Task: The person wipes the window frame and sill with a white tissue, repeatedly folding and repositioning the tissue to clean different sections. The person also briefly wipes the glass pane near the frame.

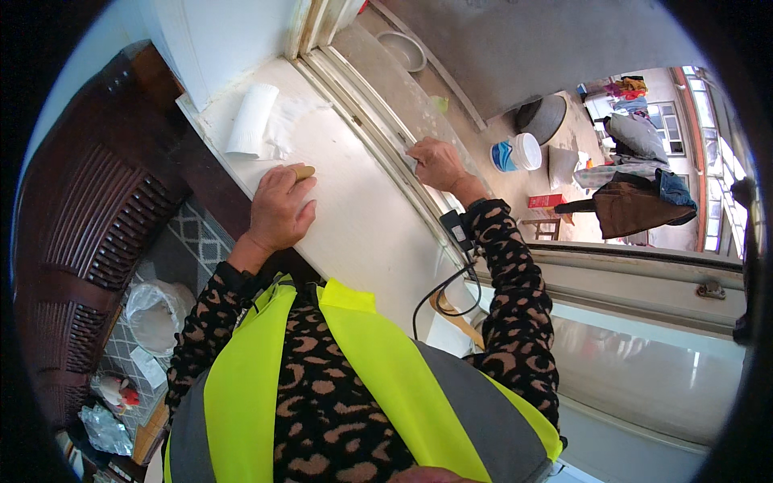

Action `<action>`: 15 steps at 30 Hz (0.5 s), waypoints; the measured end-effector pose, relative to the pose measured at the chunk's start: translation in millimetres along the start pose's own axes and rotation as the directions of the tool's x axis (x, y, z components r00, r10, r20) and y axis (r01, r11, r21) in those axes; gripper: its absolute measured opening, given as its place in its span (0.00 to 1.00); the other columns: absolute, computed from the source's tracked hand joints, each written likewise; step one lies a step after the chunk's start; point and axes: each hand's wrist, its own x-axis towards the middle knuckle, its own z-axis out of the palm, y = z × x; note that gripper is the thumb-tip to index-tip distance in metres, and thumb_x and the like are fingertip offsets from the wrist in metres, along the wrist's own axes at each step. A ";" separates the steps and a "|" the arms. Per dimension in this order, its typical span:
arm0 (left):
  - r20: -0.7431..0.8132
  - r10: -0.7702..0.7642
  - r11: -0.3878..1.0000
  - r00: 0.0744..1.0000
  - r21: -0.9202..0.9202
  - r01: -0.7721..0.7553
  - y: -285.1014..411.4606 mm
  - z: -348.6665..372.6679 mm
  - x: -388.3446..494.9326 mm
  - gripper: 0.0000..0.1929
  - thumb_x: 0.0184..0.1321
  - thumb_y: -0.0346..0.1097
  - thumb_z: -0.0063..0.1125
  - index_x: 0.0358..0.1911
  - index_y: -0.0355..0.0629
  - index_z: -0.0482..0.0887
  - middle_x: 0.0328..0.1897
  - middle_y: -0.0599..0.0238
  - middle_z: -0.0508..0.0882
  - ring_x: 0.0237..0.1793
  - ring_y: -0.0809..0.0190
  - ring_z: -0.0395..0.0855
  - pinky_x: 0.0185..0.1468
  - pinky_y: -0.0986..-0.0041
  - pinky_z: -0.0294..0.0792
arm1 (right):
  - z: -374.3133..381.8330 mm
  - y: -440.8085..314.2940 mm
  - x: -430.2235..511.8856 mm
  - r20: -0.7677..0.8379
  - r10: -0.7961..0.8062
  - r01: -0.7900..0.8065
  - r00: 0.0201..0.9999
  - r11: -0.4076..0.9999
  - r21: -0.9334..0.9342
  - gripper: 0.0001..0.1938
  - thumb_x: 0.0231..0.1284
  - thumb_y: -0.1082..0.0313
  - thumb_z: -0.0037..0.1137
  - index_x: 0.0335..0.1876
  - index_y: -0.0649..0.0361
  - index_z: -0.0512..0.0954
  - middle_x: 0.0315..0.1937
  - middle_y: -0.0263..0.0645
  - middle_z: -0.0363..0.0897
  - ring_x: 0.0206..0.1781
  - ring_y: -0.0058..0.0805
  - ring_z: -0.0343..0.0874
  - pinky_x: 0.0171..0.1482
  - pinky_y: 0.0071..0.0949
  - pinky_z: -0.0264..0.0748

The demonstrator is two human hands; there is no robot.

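My left hand (279, 208) rests on the white windowsill (368, 223) near its room-side edge, a tan covering on one finger; whether it grips anything is unclear. Beyond it lie a roll of white paper (252, 118) and a loose, crumpled white sheet (284, 130). At the window frame's track (368, 127), my right hand (438, 164) pinches a small wad of white tissue (413, 158) against the rail. A black adapter (454, 228) with a looped black cable (432, 296) lies beside my right forearm.
A dark carved wooden bench (102, 223) and a lined waste bin (158, 317) are at the left. Past the window are a white bucket (516, 153), a metal basin (401, 51) and hanging clothes (634, 205). The window sash (640, 275) spans the right side.
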 end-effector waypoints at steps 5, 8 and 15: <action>0.014 -0.009 0.999 1.000 0.032 0.009 -0.4 1.5 -1.1 0.18 0.52 0.33 0.64 0.47 0.37 0.83 0.54 0.55 0.81 0.60 0.49 0.78 0.67 0.56 0.66 | -44.3 33.6 4.9 -0.301 0.139 -0.196 0.943 0.966 -0.167 0.12 0.52 0.73 0.56 0.41 0.52 0.85 0.42 0.41 0.86 0.46 0.43 0.85 0.47 0.38 0.82; 0.012 -0.005 0.999 1.000 0.039 0.005 -0.5 1.6 -0.2 0.18 0.52 0.33 0.64 0.47 0.37 0.83 0.54 0.55 0.81 0.60 0.49 0.78 0.67 0.56 0.66 | -89.3 75.0 3.6 -0.480 0.144 -0.357 0.865 0.849 -0.390 0.13 0.59 0.69 0.57 0.49 0.50 0.84 0.45 0.42 0.85 0.49 0.45 0.84 0.49 0.40 0.82; 0.023 -0.011 0.999 1.000 0.048 0.010 1.6 -0.5 1.0 0.18 0.51 0.33 0.63 0.47 0.37 0.83 0.54 0.56 0.82 0.59 0.48 0.78 0.67 0.56 0.66 | -92.0 75.3 -3.3 -0.292 0.443 -0.507 0.848 0.839 -0.197 0.15 0.57 0.70 0.61 0.51 0.55 0.83 0.49 0.47 0.84 0.51 0.48 0.83 0.54 0.42 0.78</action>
